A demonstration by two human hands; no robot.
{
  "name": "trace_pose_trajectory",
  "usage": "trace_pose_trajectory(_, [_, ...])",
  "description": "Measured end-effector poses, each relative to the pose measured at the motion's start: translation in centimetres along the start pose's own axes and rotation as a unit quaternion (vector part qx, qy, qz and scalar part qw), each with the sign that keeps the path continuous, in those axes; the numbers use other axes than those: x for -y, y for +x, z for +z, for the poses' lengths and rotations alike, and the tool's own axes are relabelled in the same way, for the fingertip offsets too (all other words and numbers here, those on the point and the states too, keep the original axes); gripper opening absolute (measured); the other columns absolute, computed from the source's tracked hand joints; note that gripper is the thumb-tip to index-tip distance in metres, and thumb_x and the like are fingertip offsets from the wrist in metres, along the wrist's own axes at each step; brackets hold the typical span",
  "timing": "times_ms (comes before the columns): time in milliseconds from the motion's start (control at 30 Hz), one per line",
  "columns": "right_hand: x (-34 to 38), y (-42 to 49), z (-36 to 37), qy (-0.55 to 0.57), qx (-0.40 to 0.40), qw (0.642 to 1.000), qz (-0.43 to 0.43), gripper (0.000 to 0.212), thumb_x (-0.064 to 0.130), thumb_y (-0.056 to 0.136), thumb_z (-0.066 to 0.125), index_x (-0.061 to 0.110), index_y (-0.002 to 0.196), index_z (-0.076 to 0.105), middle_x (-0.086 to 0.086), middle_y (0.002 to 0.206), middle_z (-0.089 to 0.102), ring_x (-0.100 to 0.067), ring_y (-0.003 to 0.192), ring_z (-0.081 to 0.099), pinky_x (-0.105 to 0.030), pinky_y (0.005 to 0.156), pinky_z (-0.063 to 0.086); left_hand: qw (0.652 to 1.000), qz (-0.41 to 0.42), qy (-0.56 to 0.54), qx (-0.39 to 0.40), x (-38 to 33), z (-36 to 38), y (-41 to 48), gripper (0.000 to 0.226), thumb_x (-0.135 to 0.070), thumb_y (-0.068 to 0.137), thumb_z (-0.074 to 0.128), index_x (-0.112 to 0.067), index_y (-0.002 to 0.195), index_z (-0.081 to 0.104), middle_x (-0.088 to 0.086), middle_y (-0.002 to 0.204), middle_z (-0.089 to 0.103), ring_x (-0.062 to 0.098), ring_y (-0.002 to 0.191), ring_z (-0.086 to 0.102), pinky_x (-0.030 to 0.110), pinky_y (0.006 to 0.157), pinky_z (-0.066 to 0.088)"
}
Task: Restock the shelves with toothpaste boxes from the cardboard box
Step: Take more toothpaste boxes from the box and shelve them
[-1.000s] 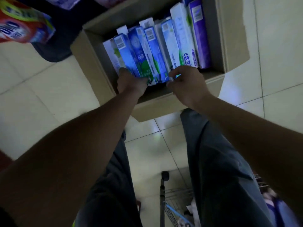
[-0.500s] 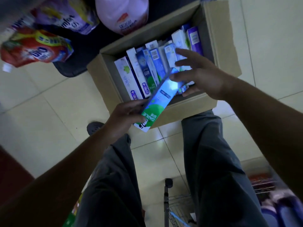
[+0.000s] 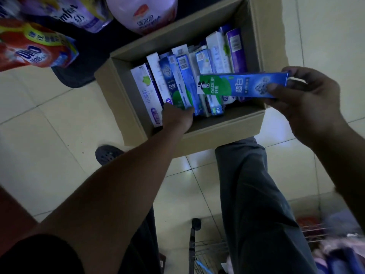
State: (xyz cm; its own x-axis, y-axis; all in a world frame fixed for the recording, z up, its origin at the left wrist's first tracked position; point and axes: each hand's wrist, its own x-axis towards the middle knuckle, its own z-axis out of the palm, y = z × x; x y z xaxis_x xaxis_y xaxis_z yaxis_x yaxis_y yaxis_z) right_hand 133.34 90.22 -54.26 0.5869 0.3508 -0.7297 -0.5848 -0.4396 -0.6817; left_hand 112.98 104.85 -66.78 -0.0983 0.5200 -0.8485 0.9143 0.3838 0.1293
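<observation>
Since half a second ago, the Darlie toothpaste box (image 3: 243,85) has passed out of the left hand (image 3: 176,117) into the right hand (image 3: 308,101) alone, and the left hand has gone back down into the cardboard box (image 3: 217,133).

Head view:
- Darlie toothpaste box: blue and green, held level above the cardboard box, its right end pinched between the right hand's thumb and fingers.
- Left hand: at the near ends of the standing toothpaste boxes (image 3: 167,76). Its fingers are hidden, so I cannot tell its grip.
- Cardboard box: open, on the tiled floor (image 3: 49,135).
- Beyond it: red detergent bag (image 3: 33,50), purple pouch (image 3: 79,12).
</observation>
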Motion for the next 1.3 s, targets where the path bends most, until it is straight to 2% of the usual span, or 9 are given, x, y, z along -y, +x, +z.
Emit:
trace_pose_trajectory(233, [-0.9, -0.5, 0.5, 0.053, -0.045, 0.998, 0.003, 0.029, -0.009, 0.085, 0.071, 0.007, 0.106, 0.058, -0.013, 0.086, 0.064, -0.032, 0.096, 0.075, -0.049, 0.089, 0.061, 0.993, -0.032, -0.096, -0.052, 0.0, 1.1, 0.2, 0.08, -0.039, 0.086, 0.075, -0.003, 0.145, 0.035, 0.015, 0.139, 0.056, 0.035, 0.122, 0.059, 0.035, 0.088, 0.049])
trace_pose_trajectory(333, [-0.5, -1.0, 1.0, 0.067, -0.046, 0.997, 0.002, 0.029, -0.01, 0.084, 0.07, 0.007, 0.104, 0.058, -0.01, 0.083, 0.063, -0.037, 0.099, 0.073, -0.054, 0.092, 0.058, 0.97, 0.039, -0.229, -0.068, 1.2, -0.7, -1.0, 0.045, -0.032, 0.082, 0.084, -0.008, 0.106, 0.054, 0.013, 0.102, 0.067, 0.035, 0.099, 0.071, 0.043, 0.074, 0.057])
trace_pose_trajectory(500, [2.2, -3.2, 2.0, 0.086, -0.02, 0.996, -0.012, 0.029, -0.01, 0.084, 0.071, 0.005, 0.106, 0.06, -0.01, 0.08, 0.066, -0.039, 0.096, 0.074, -0.051, 0.088, 0.061, 0.925, 0.107, -0.349, -0.105, 2.3, -5.7, -4.0, 0.036, -0.022, 0.09, 0.079, -0.015, 0.094, 0.044, 0.012, 0.086, 0.057, 0.02, 0.062, 0.057, 0.035, 0.061, 0.048])
trace_pose_trajectory(667, [7.9, -7.7, 4.5, 0.098, 0.025, 0.994, -0.042, 0.042, -0.006, 0.079, 0.075, 0.002, 0.118, 0.061, -0.007, 0.076, 0.071, -0.03, 0.08, 0.075, -0.037, 0.072, 0.063, 0.921, 0.198, -0.311, -0.125, 3.7, -14.5, -10.2, 0.033, -0.01, 0.087, 0.081, -0.013, 0.101, 0.052, 0.016, 0.09, 0.059, 0.027, 0.081, 0.062, 0.043, 0.068, 0.051])
trace_pose_trajectory(800, [14.1, -13.5, 7.7, 0.102, 0.078, 0.989, -0.079, 0.046, 0.008, 0.066, 0.082, 0.01, 0.109, 0.068, -0.023, 0.09, 0.068, -0.031, 0.078, 0.074, -0.032, 0.064, 0.061, 0.902, 0.285, -0.292, -0.143, 4.1, -23.9, -17.1, 0.022, -0.019, 0.088, 0.081, -0.019, 0.1, 0.062, 0.019, 0.087, 0.068, 0.019, 0.081, 0.069, 0.027, 0.063, 0.056])
trace_pose_trajectory(867, [17.3, -16.8, 9.5, 0.093, 0.11, 0.984, -0.109, 0.051, 0.013, 0.064, 0.086, 0.01, 0.112, 0.068, -0.033, 0.1, 0.064, -0.035, 0.084, 0.072, -0.035, 0.067, 0.061, 0.886, 0.321, -0.294, -0.159, 4.2, -28.4, -21.0, 0.016, -0.025, 0.092, 0.076, -0.023, 0.102, 0.063, 0.008, 0.084, 0.065, 0.011, 0.077, 0.063, 0.034, 0.066, 0.056])
trace_pose_trajectory(967, [21.9, -21.9, 12.4, 0.093, 0.17, 0.969, -0.152, 0.048, 0.024, 0.06, 0.091, 0.022, 0.106, 0.074, -0.012, 0.09, 0.074, -0.027, 0.081, 0.074, -0.033, 0.067, 0.061, 0.867, 0.361, -0.3, -0.167, 4.4, -34.6, -26.3, 0.009, -0.031, 0.095, 0.064, -0.033, 0.104, 0.066, -0.009, 0.094, 0.065, 0.01, 0.086, 0.059, 0.049, 0.079, 0.055])
trace_pose_trajectory(1133, [28.8, -30.0, 17.0, 0.1, 0.239, 0.94, -0.223, 0.04, 0.014, 0.067, 0.086, 0.025, 0.104, 0.076, 0.008, 0.075, 0.067, -0.017, 0.076, 0.072, -0.034, 0.066, 0.062, 0.814, 0.399, -0.381, -0.181, 4.3, -43.4, -33.6, 0.019, -0.023, 0.105, 0.055, -0.036, 0.11, 0.069, -0.015, 0.106, 0.071, 0.011, 0.099, 0.064, 0.044, 0.089, 0.05])
trace_pose_trajectory(1300, [33.7, -36.4, 21.0, 0.081, 0.264, 0.921, -0.275, 0.043, 0.006, 0.066, 0.079, 0.016, 0.108, 0.071, 0.005, 0.077, 0.064, -0.019, 0.075, 0.069, -0.031, 0.062, 0.061, 0.758, 0.422, -0.43, -0.25, 4.2, -51.1, -38.0, 0.024, -0.009, 0.1, 0.05, -0.018, 0.111, 0.069, -0.025, 0.097, 0.07, -0.003, 0.087, 0.062, 0.02, 0.077, 0.047])
